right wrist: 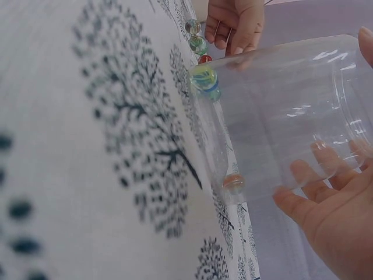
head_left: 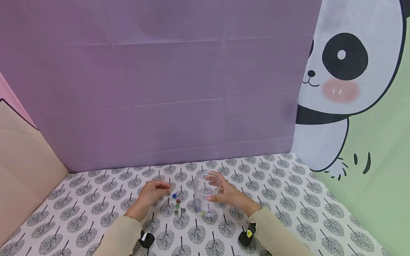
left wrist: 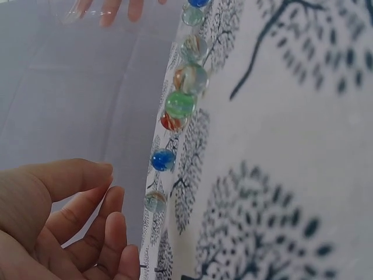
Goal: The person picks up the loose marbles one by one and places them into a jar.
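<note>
A clear plastic jar (head_left: 206, 193) stands upright on the cloth with its mouth open. My right hand (head_left: 231, 195) holds it from the right, thumb in front and fingers around the far side. Several glass marbles lie at the jar's bottom, among them a yellow-green marble (right wrist: 203, 77) and an orange-streaked marble (right wrist: 233, 183). Left of the jar, loose marbles lie scattered, including a blue marble (left wrist: 162, 159) and a green marble (left wrist: 180, 104). My left hand (head_left: 152, 195) hovers beside them, fingers loosely bent, and a pale clear marble (left wrist: 155, 202) lies just beyond its fingertips.
A white cloth (head_left: 272, 220) printed with grey trees covers the table. Behind it hangs a purple curtain (head_left: 179, 89). A panda picture (head_left: 339, 89) decorates the right-hand backdrop. Black wrist devices (head_left: 147, 240) sit below both sleeves.
</note>
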`<state>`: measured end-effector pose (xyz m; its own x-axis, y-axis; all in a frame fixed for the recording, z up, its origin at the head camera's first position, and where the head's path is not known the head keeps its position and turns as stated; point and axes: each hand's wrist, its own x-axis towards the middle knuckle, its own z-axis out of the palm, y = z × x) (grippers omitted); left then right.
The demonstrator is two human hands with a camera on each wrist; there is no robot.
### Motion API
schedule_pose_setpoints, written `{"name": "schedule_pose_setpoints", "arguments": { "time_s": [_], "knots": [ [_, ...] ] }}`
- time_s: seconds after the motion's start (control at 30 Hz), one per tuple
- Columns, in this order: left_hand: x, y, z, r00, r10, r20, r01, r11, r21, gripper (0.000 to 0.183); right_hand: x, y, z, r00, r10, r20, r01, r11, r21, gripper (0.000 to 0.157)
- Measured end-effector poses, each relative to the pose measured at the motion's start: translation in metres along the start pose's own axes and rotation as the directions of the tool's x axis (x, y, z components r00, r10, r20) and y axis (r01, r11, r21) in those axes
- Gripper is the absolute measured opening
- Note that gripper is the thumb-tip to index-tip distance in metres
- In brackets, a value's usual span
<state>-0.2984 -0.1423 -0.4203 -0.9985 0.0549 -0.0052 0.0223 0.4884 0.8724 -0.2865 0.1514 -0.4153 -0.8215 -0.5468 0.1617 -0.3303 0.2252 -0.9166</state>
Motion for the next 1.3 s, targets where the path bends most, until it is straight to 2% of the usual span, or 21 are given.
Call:
{"name": "schedule_pose_setpoints", "arguments": {
  "time_s": [0.8, 1.3],
  "knots": [
    [0.005, -0.0075, -0.0009, 0.999, -0.045, 0.004, 0.045, 0.998, 0.048, 0.017, -0.0002, 0.0003, -0.0004, 1.0, 0.017, -0.013, -0.017, 1.0, -0.014, 0.082],
    [0.0055, -0.0097, -0.0006, 0.999, -0.04, 0.014, 0.039, 0.998, 0.052, 0.019, -0.0002, 0.0002, -0.0003, 1.0, 0.011, -0.007, -0.012, 1.0, -0.013, 0.084]
  ]
}}
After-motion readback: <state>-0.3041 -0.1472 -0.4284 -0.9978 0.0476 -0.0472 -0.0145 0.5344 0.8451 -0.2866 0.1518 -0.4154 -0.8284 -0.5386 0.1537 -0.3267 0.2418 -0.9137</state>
